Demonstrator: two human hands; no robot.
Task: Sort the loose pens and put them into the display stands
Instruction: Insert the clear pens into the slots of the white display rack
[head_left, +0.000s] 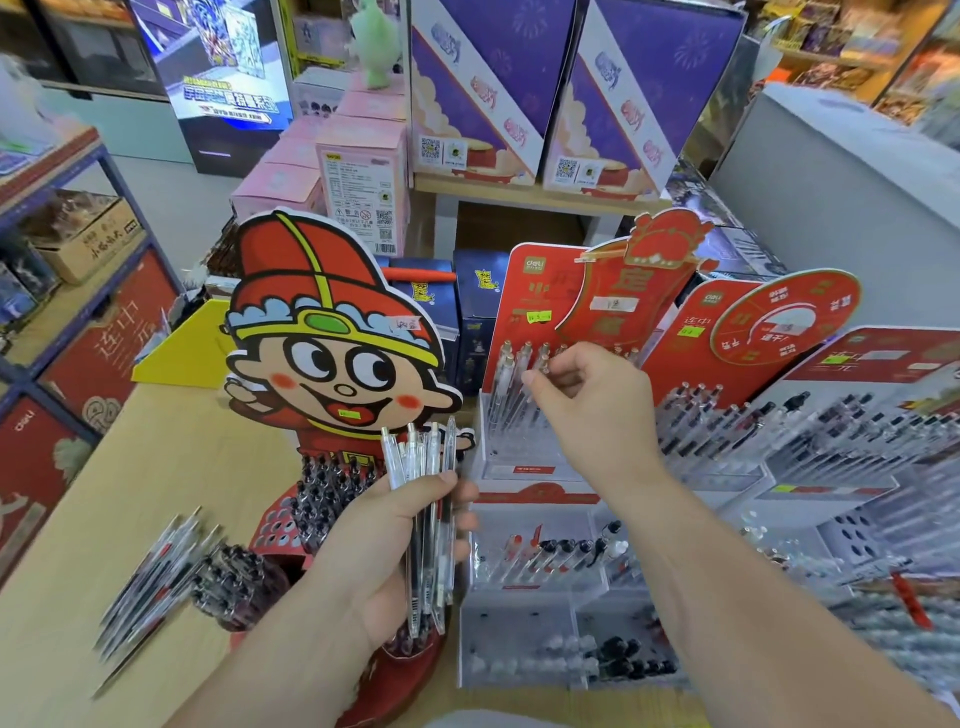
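My left hand (395, 545) grips a bundle of several clear pens (423, 499), held upright in front of the cartoon-boy display stand (332, 332). My right hand (587, 400) reaches up to the red-backed clear stand (519, 457), fingertips pinching the top of a clear pen (524, 379) that stands in its upper row. A heap of loose pens (156, 571) lies on the wooden table at the left. Tiered clear stands (810, 441) at the right hold rows of black-capped pens.
A low clear tray stand (561, 613) with black and red caps sits near the front. A yellow cardboard box (182, 353) and dark blue boxes (478, 312) stand behind. Pink boxes and purple cartons fill the back shelf. A blue-framed rack (62, 291) borders the left.
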